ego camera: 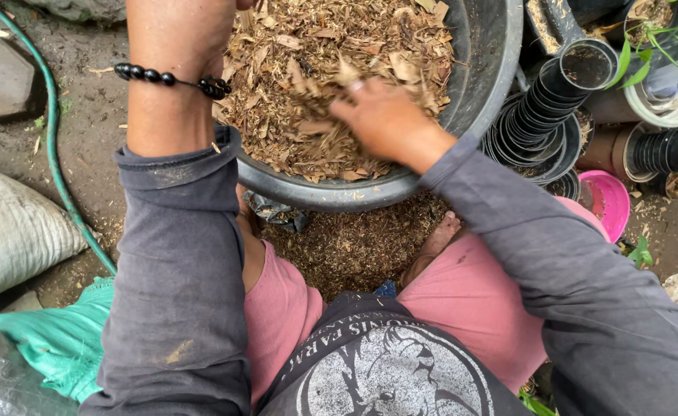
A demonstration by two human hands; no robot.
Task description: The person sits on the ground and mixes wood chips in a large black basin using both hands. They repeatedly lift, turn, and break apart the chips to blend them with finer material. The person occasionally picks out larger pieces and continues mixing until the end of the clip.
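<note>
A big black basin (487, 54) stands on the ground in front of my knees, filled with dry brown leaf and chip mix (331, 46). My right hand (381, 115) reaches into the near side of the mix, with its fingers curled around a clump of leaves. My left hand (181, 31) is at the basin's left rim. Only the back of it and the wrist with a black bead bracelet (171, 79) show. Its fingers are cut off by the top edge.
More mix is spilled on the ground (354, 246) between my knees. Stacks of black nursery pots (555, 100) and a pink bowl (612, 202) lie to the right. A green hose (55, 154), a pale sack (11, 231) and a green bag (62, 339) are on the left.
</note>
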